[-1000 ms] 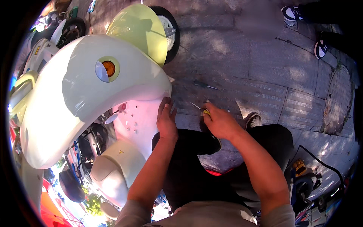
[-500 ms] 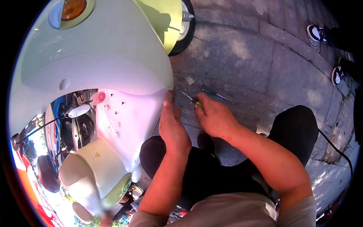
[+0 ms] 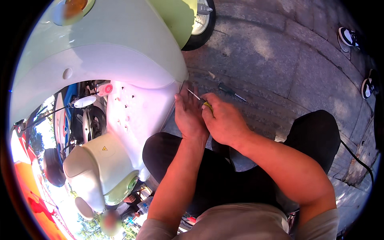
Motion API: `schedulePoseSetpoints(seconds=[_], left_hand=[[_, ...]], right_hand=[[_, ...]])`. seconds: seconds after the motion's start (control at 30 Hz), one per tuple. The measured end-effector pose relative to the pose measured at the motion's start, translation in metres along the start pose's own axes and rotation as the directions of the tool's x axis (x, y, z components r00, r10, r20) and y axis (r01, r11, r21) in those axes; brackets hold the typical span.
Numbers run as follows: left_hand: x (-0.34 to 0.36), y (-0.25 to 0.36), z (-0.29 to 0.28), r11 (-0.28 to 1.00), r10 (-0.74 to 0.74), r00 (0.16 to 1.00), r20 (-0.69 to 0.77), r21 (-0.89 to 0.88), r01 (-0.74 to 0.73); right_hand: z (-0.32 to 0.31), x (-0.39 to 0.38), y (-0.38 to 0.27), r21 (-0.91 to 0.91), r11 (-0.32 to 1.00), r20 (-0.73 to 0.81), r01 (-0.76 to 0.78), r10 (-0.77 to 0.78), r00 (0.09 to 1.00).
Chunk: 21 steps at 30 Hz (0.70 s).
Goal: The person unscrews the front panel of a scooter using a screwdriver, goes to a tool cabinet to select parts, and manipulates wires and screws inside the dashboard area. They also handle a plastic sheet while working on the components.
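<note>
My right hand (image 3: 226, 120) is closed around a screwdriver (image 3: 195, 95) with a yellow and black handle. Its thin metal shaft points up and left, across the fingers of my left hand (image 3: 191, 119). That hand lies beside the edge of a pale scooter (image 3: 120, 72), palm turned up and fingers stretched out. Whether anything small rests in the palm is too fine to make out. Beyond my hands, a second screwdriver (image 3: 229, 90) with a dark green handle lies on the pavement.
The scooter's white floor panel (image 3: 138, 108) has several small holes or fasteners. A red round can-like thing (image 3: 105, 89) sits at its far side. The scooter's wheel (image 3: 204, 26) is at the top. Another person's shoes (image 3: 348, 37) stand far right, and a black cable (image 3: 358, 158) runs along the ground.
My left hand has rolled palm up, and my two hands have come together. The screwdriver shaft now crosses over the left fingers. The view has shifted slightly.
</note>
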<state>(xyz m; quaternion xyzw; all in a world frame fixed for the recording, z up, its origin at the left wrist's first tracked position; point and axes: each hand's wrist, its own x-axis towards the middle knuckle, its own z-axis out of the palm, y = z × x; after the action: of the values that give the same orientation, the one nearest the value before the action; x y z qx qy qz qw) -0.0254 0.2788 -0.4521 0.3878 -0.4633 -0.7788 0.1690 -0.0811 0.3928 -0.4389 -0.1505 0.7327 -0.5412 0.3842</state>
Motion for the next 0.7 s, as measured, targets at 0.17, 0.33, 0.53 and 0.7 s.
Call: schedulePoseSetpoints(seconds=[0.17,0.33,0.53,0.7], left_hand=[[0.006,0.001,0.006,0.994,0.010,0.999,-0.052,-0.106,-0.015],[0.018,-0.003,0.001,0.990,-0.029,0.994,-0.106,-0.143,0.014],[0.021,0.003,0.001,0.987,-0.080,0.993,-0.087,-0.148,0.066],[0.024,0.003,-0.002,0.984,-0.076,0.995,-0.072,-0.167,0.063]], right_hand=[[0.006,0.008,-0.007,0.032,0.999,0.036,-0.024,0.023,0.999],[0.019,0.016,0.003,0.006,0.999,-0.081,0.034,-0.033,0.996],[0.013,0.020,-0.002,0.001,1.000,-0.035,0.017,-0.017,0.999],[0.014,0.022,0.000,-0.028,0.999,-0.039,0.026,-0.027,0.999]])
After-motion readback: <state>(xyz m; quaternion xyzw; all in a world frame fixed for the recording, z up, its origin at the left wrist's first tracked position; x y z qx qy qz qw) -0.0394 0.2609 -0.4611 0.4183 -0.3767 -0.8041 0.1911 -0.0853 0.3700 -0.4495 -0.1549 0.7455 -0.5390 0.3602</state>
